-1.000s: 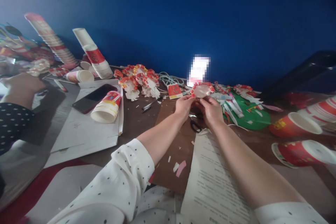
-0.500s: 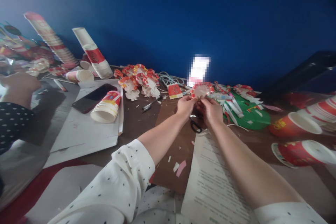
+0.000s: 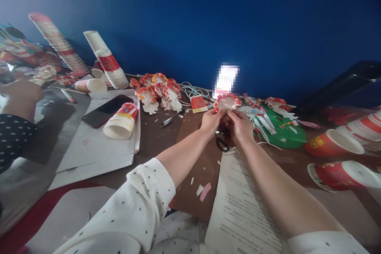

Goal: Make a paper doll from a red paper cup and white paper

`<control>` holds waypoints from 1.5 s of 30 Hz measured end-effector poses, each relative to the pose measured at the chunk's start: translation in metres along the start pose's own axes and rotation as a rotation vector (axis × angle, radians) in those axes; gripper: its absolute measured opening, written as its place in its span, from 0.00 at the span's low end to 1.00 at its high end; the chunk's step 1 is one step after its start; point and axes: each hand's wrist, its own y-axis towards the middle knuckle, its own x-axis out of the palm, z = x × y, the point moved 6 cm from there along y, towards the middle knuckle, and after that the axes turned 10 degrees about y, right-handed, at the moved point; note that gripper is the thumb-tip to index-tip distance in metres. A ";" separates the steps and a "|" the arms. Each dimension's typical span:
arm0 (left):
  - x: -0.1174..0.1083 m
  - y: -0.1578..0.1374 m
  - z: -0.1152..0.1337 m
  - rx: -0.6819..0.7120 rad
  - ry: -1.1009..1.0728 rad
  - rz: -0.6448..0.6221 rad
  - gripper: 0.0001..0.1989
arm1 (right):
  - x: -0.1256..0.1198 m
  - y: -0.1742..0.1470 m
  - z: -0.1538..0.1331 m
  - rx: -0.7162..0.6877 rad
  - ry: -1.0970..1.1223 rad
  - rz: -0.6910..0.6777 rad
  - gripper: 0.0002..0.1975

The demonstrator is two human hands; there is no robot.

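Observation:
Both my left hand (image 3: 212, 122) and my right hand (image 3: 240, 125) are closed on the lower edge of a cut paper cup flower (image 3: 226, 102), with a pale round middle and a red-and-white curled rim. My fingertips pinch it close together, and they hide its lower part. Below my hands lies a pair of scissors (image 3: 222, 143), of which mainly a black handle loop shows. A green round sheet (image 3: 285, 131) with strips of cut paper on it is to the right of my right hand. A red paper piece (image 3: 198, 104) sits beyond my left hand.
Several curled paper flowers (image 3: 160, 91) are piled at the back. Paper cups (image 3: 120, 123) stand or lie on both sides, near a dark phone (image 3: 107, 110). A pen (image 3: 172, 119) and a printed sheet (image 3: 244, 202) lie on the table. A co-worker's hand (image 3: 22, 95) is at far left.
The flower in my hands has shifted slightly left and tilted a little. My hands keep their hold on it. The co-worker's hand at far left has moved slightly.

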 end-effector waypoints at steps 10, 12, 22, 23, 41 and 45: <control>-0.006 0.005 -0.004 0.012 0.141 0.083 0.06 | -0.002 0.004 0.002 -0.015 0.006 0.031 0.13; -0.007 0.004 -0.005 -0.001 0.192 0.107 0.07 | -0.005 0.006 0.002 -0.051 -0.030 0.057 0.12; -0.010 0.006 -0.002 -0.022 0.170 0.090 0.08 | -0.004 0.008 0.001 0.012 -0.047 -0.025 0.13; -0.010 0.007 -0.002 -0.021 0.178 0.090 0.08 | -0.003 0.008 0.001 0.009 -0.046 -0.038 0.14; -0.005 -0.001 -0.002 -0.055 0.111 0.095 0.06 | -0.009 0.010 0.004 -0.185 -0.230 -0.027 0.14; -0.004 -0.001 -0.002 -0.046 0.112 0.085 0.06 | -0.006 0.009 0.006 -0.146 -0.151 -0.043 0.14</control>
